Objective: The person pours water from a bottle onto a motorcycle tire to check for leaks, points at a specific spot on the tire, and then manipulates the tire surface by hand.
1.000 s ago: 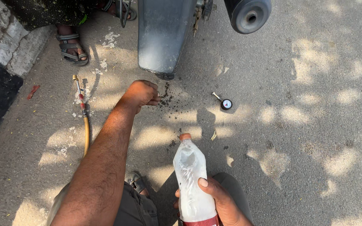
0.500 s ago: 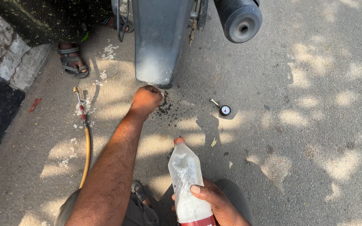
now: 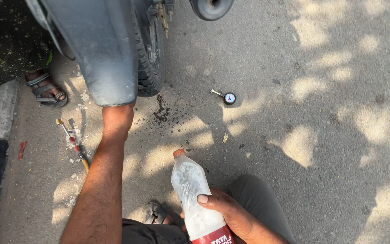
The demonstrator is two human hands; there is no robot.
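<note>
My left hand [image 3: 117, 118] reaches forward under the rear mudguard [image 3: 100, 49] of a two-wheeler, next to its black tyre [image 3: 150, 58]. The fingers are hidden behind the mudguard's lower edge. My right hand [image 3: 231, 212] grips a clear plastic bottle [image 3: 192, 194] with a red label and an orange neck, held upright and tilted slightly left over my knee. The bottle looks foamy inside.
A small round pressure gauge [image 3: 228, 97] lies on the asphalt to the right of the tyre. An air hose nozzle [image 3: 72, 143] lies at left. Another person's sandalled foot [image 3: 46, 90] stands near a kerb. An exhaust pipe end [image 3: 211, 7] shows at top. Dark debris [image 3: 161, 113] is scattered below the tyre.
My left hand has moved forward and up until its fingers vanished under the mudguard. The view has closed in on the wheel; the bottle stays in my right hand.
</note>
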